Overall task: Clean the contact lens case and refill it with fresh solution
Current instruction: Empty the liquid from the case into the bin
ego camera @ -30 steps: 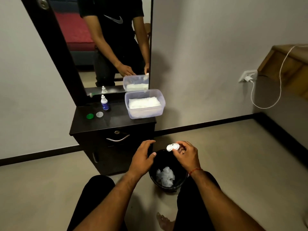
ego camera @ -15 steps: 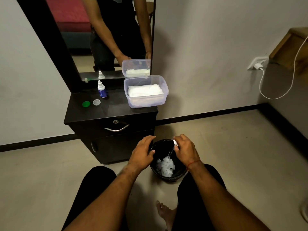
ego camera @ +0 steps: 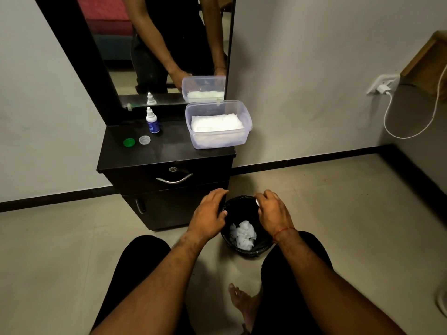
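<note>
Left hand [ego camera: 210,213] loose and empty at the rim of a black bin [ego camera: 254,249], right hand [ego camera: 273,212] curled round the lens case [ego camera: 257,202] over it, only a white sliver showing, crumpled tissue [ego camera: 243,234] inside, solution bottle [ego camera: 152,121] and tissue tub [ego camera: 219,140] on the dresser [ego camera: 169,152] beyond.

My left hand [ego camera: 209,212] and right hand [ego camera: 273,211], pinching lens case [ego camera: 257,202], flank bin [ego camera: 251,250] mouth; gap between them open from above. Crumpled tissue [ego camera: 243,234] covers bin floor. Cabinet [ego camera: 169,204] front just behind bin blocks forward reach. Floor [ego camera: 338,201] right of bin free.
</note>
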